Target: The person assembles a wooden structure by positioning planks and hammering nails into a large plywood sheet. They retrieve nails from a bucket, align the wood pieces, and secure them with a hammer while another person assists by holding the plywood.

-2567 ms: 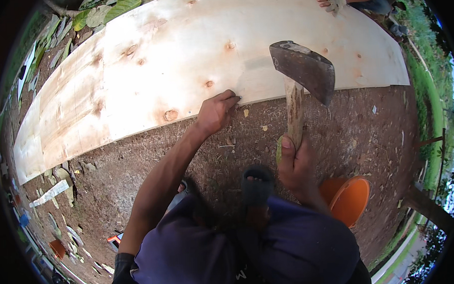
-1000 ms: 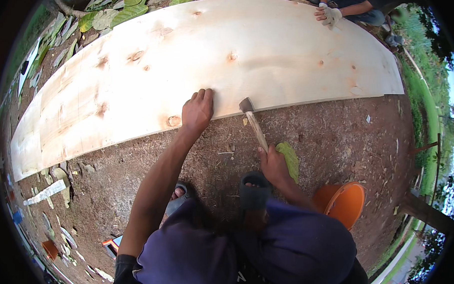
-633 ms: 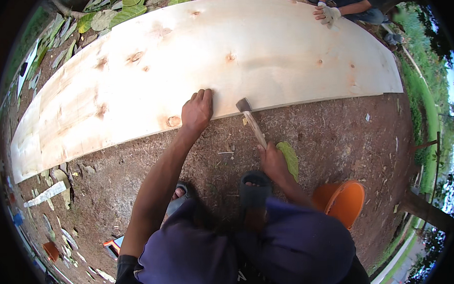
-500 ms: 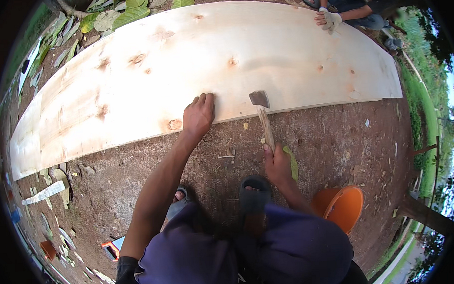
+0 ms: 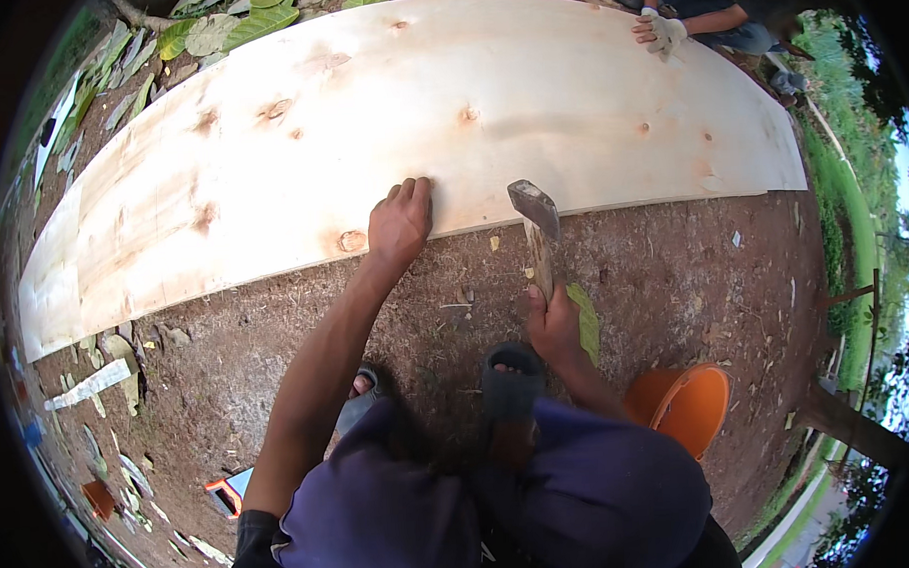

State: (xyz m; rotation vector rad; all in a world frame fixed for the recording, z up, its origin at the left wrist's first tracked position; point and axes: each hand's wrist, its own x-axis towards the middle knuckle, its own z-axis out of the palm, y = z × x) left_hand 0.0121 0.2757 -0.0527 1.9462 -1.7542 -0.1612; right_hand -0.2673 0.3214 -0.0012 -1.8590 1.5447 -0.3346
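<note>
A long pale plywood sheet (image 5: pixel 301 179) with brown knots lies across the ground in front of me. My left hand (image 5: pixel 400 226) rests on it near the front edge, fingers curled closed. What they hold, if anything, is hidden. In my right hand (image 5: pixel 556 326) is a hammer (image 5: pixel 536 211), gripped by its rough wooden handle. Its dark metal head is raised near the front edge of the sheet, to the right of my left hand.
A co-worker's gloved hands (image 5: pixel 659 31) lie on the sheet's far right part. An orange bucket (image 5: pixel 691 411) stands tipped beside my right knee. Green leaves (image 5: pixel 260 25) lie beyond the sheet, and a blue-and-orange box (image 5: pixel 227 492) sits at lower left.
The hammer's head has lifted and tilted, swinging slightly to the right. My left hand stays in place on the plywood; the co-worker's hands have barely moved.
</note>
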